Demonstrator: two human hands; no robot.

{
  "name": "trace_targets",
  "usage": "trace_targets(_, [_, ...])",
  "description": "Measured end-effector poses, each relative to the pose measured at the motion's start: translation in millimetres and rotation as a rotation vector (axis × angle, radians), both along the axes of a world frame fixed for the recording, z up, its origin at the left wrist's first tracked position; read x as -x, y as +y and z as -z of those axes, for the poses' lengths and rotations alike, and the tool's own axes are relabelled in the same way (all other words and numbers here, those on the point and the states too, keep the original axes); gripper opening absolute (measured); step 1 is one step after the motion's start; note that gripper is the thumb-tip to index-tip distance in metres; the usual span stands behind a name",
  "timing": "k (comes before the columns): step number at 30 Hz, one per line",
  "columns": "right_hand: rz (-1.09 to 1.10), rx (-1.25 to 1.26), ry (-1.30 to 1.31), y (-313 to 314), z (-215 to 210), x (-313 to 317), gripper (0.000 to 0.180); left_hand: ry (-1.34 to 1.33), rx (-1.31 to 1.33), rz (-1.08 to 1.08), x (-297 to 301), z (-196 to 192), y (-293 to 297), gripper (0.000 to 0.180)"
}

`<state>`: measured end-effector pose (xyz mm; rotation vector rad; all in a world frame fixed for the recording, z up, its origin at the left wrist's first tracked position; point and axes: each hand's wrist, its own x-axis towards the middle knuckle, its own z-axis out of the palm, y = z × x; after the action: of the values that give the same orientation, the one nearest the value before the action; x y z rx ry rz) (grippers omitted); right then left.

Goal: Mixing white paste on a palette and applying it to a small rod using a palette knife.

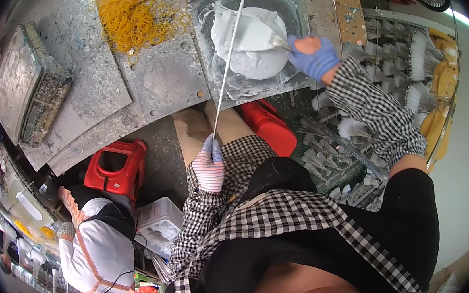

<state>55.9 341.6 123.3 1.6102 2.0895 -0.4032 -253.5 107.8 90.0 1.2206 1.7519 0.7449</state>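
Here's the white paste (pixel 260 66), a thick mound on the smeared sheet (pixel 295 9) at the near side of the bench (pixel 167 76), and both hands are busy. The left hand (pixel 210 172) grips the rod (pixel 229 67) at its near end; the right hand (pixel 314 58) is wrapped round the handle of a flat tool (pixel 279 41), its working end at the mound's right side. The rod crosses in front of the paste, but whether it touches, nobody can tell from here!

This looks like coating work, and the sensible play is a modest, even load on the tool, laid flat along the rod with light pressure. Keep the rod steady, turn it slowly so no side goes bare, and scrape any excess back onto the mound. Too heavy a dab would probably leave lumps.

Now the pose: the left arm is bent and tucked close to the body, hand above the lap, rod slanting up and away. The right arm swings wide, elbow out to the side, forearm angling inward over the bench edge, fingers curled round the handle.
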Motion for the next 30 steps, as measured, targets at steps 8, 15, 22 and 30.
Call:
trace_targets(8, [0.039,0.003,-0.070,6,-39,0,0.029,-0.053,0.332,0.015,7,-16,5,0.024])
trace_targets(15, [0.029,0.017,-0.018,7,-33,21,0.032,-0.043,0.065,0.048,-2,8,-9,0.023])
trace_targets(22, [0.001,-0.075,0.012,-8,-56,18,0.030,0.015,0.128,0.146,2,17,-2,0.025])
trace_targets(30, [0.035,-0.067,-0.025,1,-76,31,0.034,0.129,0.129,0.167,2,27,-3,0.024])
